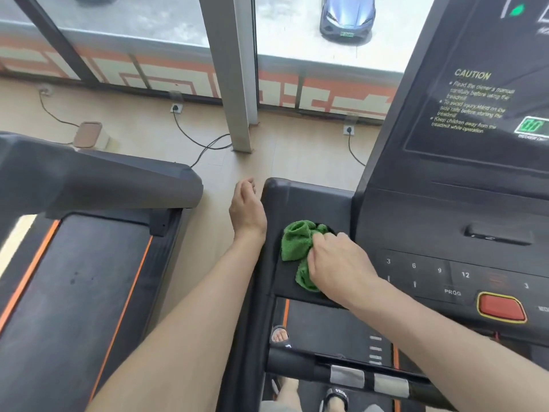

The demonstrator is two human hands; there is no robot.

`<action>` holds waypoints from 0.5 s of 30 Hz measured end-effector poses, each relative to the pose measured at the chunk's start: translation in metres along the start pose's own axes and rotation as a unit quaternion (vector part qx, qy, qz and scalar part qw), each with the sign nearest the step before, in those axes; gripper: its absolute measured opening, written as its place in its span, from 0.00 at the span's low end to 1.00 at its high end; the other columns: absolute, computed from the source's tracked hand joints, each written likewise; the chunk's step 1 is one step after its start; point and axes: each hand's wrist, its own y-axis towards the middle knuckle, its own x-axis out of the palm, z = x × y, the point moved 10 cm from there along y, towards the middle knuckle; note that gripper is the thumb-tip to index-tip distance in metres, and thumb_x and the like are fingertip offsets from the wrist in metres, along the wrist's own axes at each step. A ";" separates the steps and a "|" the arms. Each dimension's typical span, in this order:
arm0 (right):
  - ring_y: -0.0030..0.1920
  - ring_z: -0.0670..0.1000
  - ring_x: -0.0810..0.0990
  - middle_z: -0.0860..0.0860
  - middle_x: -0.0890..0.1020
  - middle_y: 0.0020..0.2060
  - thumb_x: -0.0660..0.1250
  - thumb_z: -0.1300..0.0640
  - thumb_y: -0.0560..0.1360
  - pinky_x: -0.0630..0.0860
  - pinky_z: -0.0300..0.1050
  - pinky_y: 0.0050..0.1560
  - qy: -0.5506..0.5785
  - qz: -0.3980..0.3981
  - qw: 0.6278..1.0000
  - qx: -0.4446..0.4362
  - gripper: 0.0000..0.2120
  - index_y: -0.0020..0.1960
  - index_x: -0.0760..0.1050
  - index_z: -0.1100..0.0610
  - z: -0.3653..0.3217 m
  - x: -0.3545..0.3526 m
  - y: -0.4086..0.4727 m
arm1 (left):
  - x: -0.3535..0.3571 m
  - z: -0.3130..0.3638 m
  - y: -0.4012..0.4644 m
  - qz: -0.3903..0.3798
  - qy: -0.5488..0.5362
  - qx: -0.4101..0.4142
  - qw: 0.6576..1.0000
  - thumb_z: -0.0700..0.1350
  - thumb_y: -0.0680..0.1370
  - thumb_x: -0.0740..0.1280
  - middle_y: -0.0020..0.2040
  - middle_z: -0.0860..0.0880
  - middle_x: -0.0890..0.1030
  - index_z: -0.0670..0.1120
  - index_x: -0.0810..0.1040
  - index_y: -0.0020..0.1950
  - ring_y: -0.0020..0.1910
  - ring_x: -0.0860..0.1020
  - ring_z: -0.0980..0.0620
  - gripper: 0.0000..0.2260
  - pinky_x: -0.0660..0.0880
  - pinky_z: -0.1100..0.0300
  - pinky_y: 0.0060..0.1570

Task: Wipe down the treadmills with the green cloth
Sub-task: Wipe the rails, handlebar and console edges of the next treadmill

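While the right hand (335,263) bunches a green cloth (300,251) with curled fingers, it presses that cloth onto the left tray of a black treadmill console (430,221), partly over a round cup recess. Crumpled into folds, the cloth pokes out to the left of and below the knuckles. Just left of the console's edge hangs the left hand (246,212), palm turned inward, fingers loosely bent and holding nothing; it does not clearly touch the console. Both forearms are bare.

Right of the cloth, the console carries numbered keys, a key marked PROG, and a red stop button (502,307) ringed in yellow. Above these rises a dark display panel (475,105) with a printed CAUTION notice and a small green digit readout. Below the console, a handlebar with silver grip sensors (368,379) crosses the running belt, and feet in sandals stand on that belt.

On the left sits a second treadmill (89,263), its black deck edged in orange stripes. Between the machines lies pale wooden flooring (282,156), with floor sockets and black power cords (193,135) near a grey pillar (234,84). Through the window beyond, a blue car (347,16) is parked outside.
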 end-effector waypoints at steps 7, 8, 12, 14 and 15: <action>0.51 0.57 0.71 0.56 0.76 0.50 0.55 0.54 0.84 0.69 0.53 0.53 0.193 0.231 0.951 0.075 0.12 0.61 0.73 0.57 0.003 -0.058 0.061 | -0.032 0.008 -0.008 0.003 -0.118 -0.029 0.993 0.49 0.85 0.52 0.62 0.52 0.81 0.50 0.77 0.63 0.62 0.78 0.59 0.16 0.69 0.61 0.65; 0.54 0.59 0.69 0.57 0.75 0.55 0.55 0.53 0.83 0.68 0.54 0.58 0.165 0.215 0.961 0.048 0.14 0.61 0.75 0.57 -0.010 -0.048 0.077 | -0.037 0.006 -0.013 0.000 -0.112 -0.025 0.993 0.50 0.85 0.52 0.62 0.53 0.81 0.50 0.77 0.64 0.62 0.78 0.60 0.16 0.69 0.61 0.66; 0.63 0.62 0.66 0.57 0.76 0.66 0.56 0.52 0.79 0.64 0.57 0.69 0.048 0.166 0.980 -0.096 0.17 0.49 0.83 0.56 -0.060 -0.009 0.091 | -0.050 0.000 -0.019 -0.013 -0.071 -0.001 0.997 0.50 0.86 0.51 0.67 0.54 0.78 0.51 0.74 0.70 0.66 0.75 0.59 0.18 0.67 0.60 0.69; 0.58 0.60 0.71 0.53 0.80 0.55 0.57 0.54 0.78 0.68 0.55 0.64 0.042 0.154 0.970 -0.185 0.16 0.44 0.83 0.56 -0.091 -0.002 0.059 | -0.056 0.004 -0.018 -0.022 -0.011 0.023 0.999 0.49 0.86 0.51 0.69 0.55 0.76 0.52 0.72 0.73 0.68 0.73 0.61 0.18 0.66 0.61 0.70; 0.56 0.59 0.71 0.52 0.80 0.52 0.58 0.54 0.78 0.69 0.55 0.62 0.051 0.125 0.965 -0.226 0.16 0.44 0.83 0.56 -0.107 0.005 0.034 | -0.058 0.008 -0.018 -0.027 0.019 0.037 0.999 0.48 0.86 0.51 0.71 0.56 0.74 0.52 0.71 0.74 0.69 0.71 0.62 0.19 0.64 0.62 0.71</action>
